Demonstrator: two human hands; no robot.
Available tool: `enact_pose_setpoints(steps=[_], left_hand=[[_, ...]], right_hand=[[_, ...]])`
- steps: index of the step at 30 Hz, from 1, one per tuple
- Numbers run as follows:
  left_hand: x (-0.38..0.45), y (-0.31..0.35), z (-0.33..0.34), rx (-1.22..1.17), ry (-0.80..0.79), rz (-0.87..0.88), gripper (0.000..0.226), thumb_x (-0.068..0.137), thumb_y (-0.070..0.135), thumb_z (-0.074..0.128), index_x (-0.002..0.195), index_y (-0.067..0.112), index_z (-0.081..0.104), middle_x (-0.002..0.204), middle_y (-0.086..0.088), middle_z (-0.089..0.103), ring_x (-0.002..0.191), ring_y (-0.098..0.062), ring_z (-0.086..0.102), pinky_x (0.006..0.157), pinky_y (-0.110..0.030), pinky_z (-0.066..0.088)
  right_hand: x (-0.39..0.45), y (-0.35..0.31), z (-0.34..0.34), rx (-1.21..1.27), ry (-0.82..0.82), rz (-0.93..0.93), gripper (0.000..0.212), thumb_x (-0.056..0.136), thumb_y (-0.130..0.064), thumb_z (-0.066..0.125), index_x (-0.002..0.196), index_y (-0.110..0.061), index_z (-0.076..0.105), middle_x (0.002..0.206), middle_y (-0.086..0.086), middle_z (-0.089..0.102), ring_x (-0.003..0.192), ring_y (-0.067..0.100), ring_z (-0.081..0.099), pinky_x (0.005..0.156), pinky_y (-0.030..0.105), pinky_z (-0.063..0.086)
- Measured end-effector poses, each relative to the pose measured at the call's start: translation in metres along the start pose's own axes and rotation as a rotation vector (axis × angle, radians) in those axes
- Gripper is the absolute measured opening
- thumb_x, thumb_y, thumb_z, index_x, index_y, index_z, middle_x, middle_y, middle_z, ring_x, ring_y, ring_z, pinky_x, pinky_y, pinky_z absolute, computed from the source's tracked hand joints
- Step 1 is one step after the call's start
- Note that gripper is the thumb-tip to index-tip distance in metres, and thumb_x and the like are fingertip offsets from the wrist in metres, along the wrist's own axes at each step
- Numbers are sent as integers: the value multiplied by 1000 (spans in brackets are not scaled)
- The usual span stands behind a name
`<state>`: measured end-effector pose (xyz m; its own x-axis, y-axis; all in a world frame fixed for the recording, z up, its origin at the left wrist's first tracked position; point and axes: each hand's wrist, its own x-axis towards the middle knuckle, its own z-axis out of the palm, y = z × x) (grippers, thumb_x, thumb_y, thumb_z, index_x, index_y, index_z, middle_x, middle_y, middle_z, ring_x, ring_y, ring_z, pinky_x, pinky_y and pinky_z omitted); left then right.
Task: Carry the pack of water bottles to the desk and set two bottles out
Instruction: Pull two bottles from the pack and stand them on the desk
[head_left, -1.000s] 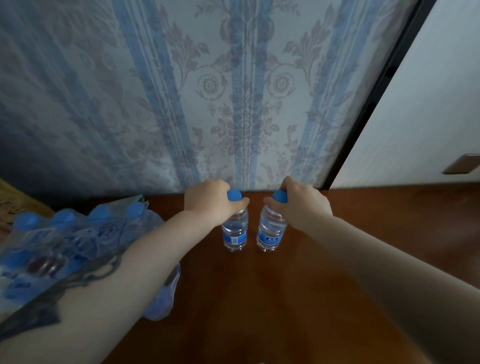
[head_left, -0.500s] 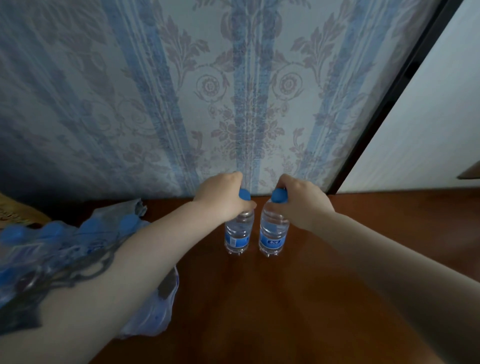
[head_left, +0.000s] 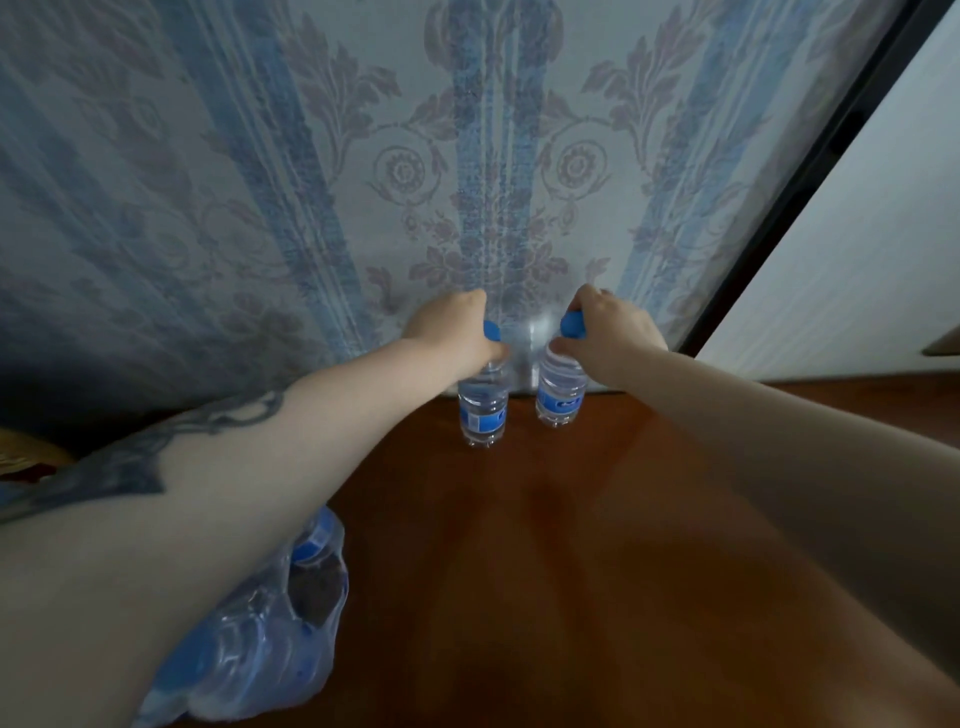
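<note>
Item 1: two small clear plastic water bottles with blue caps and blue labels. The left bottle (head_left: 483, 410) and the right bottle (head_left: 560, 397) stand upright, side by side but apart, at the far edge of the dark reddish-brown wooden desk (head_left: 571, 571), right against the wall. A second ago they stood nearer to you on the open wood; you have since pushed both back toward the wall.

Item 2: your left hand (head_left: 457, 338), closed around the cap and neck of the left bottle.

Item 3: your right hand (head_left: 608, 332), closed around the cap and neck of the right bottle. Neither grip has been released across the last second.

Item 4: the shrink-wrapped pack of remaining blue-capped bottles (head_left: 260, 639), lying at the near left of the desk, mostly hidden under your left forearm.

Item 5: blue-striped floral wallpaper (head_left: 493, 156) behind the desk; a black-edged white panel (head_left: 857, 249) at the far right.

Assessment: the pack is on the desk and two bottles are out and standing, so the task looks all but done. What remains, by this reading, is to let go of both without tipping them; light, narrow bottles held at the top may rock as you lift away.
</note>
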<state>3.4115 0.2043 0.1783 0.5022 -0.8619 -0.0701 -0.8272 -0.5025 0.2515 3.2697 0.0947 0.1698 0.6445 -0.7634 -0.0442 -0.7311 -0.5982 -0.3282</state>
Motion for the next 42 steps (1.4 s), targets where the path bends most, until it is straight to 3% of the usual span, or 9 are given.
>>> enact_pose_setpoints(steps=[4,9,14,19,25,28,30,33,42], left_hand=[[15,0,4,-19,67,2,43,82,46,72,88,15,43,79,-1,52,62,-16,46,45,-27,28],[24,-1,9,-77,92,27,36,82,38,73,90,17,45,89,0,55,74,-20,51,52,-29,31],[27,3,10,-150,55,115,31,82,25,75,109,16,62,108,-3,58,91,-22,57,69,-31,39],[26,6,19,-167,91,160,38,86,12,70,123,20,62,118,-3,60,104,-26,58,75,-32,41],[20,3,24,-106,146,153,49,83,18,73,129,24,57,120,-5,62,102,-28,62,71,-30,42],[16,1,27,-76,126,144,56,77,14,80,125,25,54,120,-5,64,101,-28,62,66,-31,41],[16,3,29,-84,131,131,56,76,12,80,124,23,53,120,-6,64,101,-29,62,65,-33,42],[18,7,31,-81,153,128,57,75,15,81,124,20,53,119,-9,64,100,-30,62,69,-35,45],[21,7,36,-56,189,116,58,75,23,83,125,19,53,118,-11,65,100,-31,63,72,-37,46]], right_hand=[[13,1,1,38,-1,34,39,86,-34,66,112,-10,50,113,11,58,85,28,53,66,37,41],[19,-1,10,125,24,7,43,89,-33,64,120,-8,47,124,13,51,99,32,56,73,40,46],[21,6,11,140,7,-24,47,90,-32,63,125,-8,45,128,13,48,102,31,56,81,43,49],[21,8,12,142,-38,-91,44,89,-31,63,123,-8,44,125,13,49,95,27,54,76,37,44],[20,10,16,178,-59,-81,48,87,-31,66,126,-16,43,120,13,47,88,25,50,73,36,42],[17,11,21,192,-128,-62,47,88,-30,66,122,-17,36,98,11,53,68,21,51,56,30,39],[16,8,22,202,-120,-41,47,88,-31,66,120,-16,35,92,9,53,66,23,51,56,31,37],[19,1,24,177,-84,12,50,87,-35,65,119,-13,34,96,9,52,76,28,51,64,37,39],[20,0,30,241,-68,49,49,86,-31,67,119,-16,34,115,19,54,81,29,53,68,40,43]])
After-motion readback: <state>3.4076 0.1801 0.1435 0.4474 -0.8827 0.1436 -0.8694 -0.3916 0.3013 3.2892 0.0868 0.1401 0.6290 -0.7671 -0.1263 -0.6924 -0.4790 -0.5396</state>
